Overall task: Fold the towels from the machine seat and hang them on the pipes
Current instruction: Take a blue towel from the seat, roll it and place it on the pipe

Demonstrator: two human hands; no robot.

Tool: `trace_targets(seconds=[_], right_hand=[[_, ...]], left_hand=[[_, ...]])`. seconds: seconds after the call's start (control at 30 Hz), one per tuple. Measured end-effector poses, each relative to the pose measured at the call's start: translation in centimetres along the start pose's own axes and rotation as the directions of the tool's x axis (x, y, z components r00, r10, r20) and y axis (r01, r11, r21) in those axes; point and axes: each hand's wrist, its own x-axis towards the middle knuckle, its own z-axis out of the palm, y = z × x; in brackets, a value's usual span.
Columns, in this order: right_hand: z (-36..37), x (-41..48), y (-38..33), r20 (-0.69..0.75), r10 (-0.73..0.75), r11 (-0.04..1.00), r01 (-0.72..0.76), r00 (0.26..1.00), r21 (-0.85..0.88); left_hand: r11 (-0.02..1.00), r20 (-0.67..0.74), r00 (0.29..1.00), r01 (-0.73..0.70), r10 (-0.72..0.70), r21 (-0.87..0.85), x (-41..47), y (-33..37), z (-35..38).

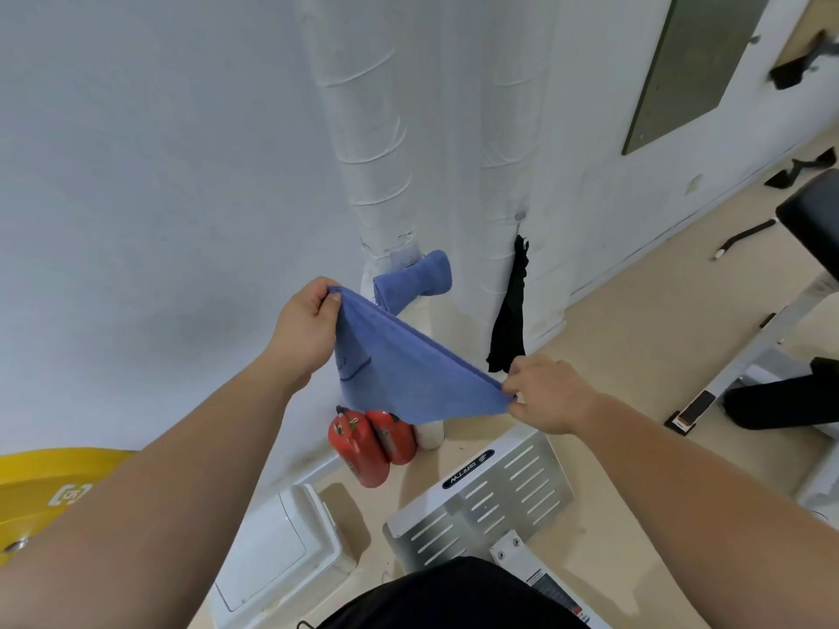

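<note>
I hold a blue towel [399,374] stretched out in front of me, folded over so its top edge runs taut between my hands. My left hand [304,329] pinches the upper left corner, and my right hand [549,392] pinches the lower right corner. Behind it, a second blue towel [415,281] hangs folded over a short pipe stub between two tall white wrapped pipes [367,143]. The machine seat [812,220], black and padded, shows at the right edge with no towel visible on it.
A black cloth [510,320] hangs beside the right pipe [508,129]. Two red fire extinguishers [370,440] stand on the floor below the towel. A white slotted machine cover [490,497], a white box [277,547] and a yellow weight plate [45,488] lie near my feet.
</note>
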Motion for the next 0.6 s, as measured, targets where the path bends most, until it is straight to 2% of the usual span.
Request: trace_targets(seconds=[0.13,0.27,0.43,0.5,0.53,0.6], right_hand=[[-2.6,-0.4,2.3,-0.153,0.117,0.966,-0.077,0.981,0.248],[-5.5,-2.1,3.9,-0.368,0.2,0.911,-0.033,0.908,0.412],[-7.7,-4.1,4.4,-0.379,0.308,0.776,0.0,0.873,0.631],[-7.9,-4.4,4.4,-0.348,0.374,0.629,0.041,0.86,0.776],[-7.8,-4.5,4.4,-0.331,0.41,0.485,0.104,0.85,0.868],[-7.7,-4.8,4.1,-0.277,0.47,0.125,0.248,0.838,0.961]], left_hand=[[0.998,-0.058,0.997,0.05,-0.048,0.033,0.3,-1.5,-0.2],[0.989,-0.044,0.991,0.123,-0.126,-0.079,0.1,-3.1,-0.3],[0.975,0.001,0.988,0.153,-0.155,-0.162,-0.3,-2.9,0.4],[0.944,0.027,0.982,0.188,-0.188,-0.271,-0.4,-2.2,0.8],[0.913,0.042,0.976,0.215,-0.214,-0.346,-0.4,-1.7,1.0],[0.859,0.06,0.968,0.243,-0.243,-0.451,-0.5,-0.9,1.2]])
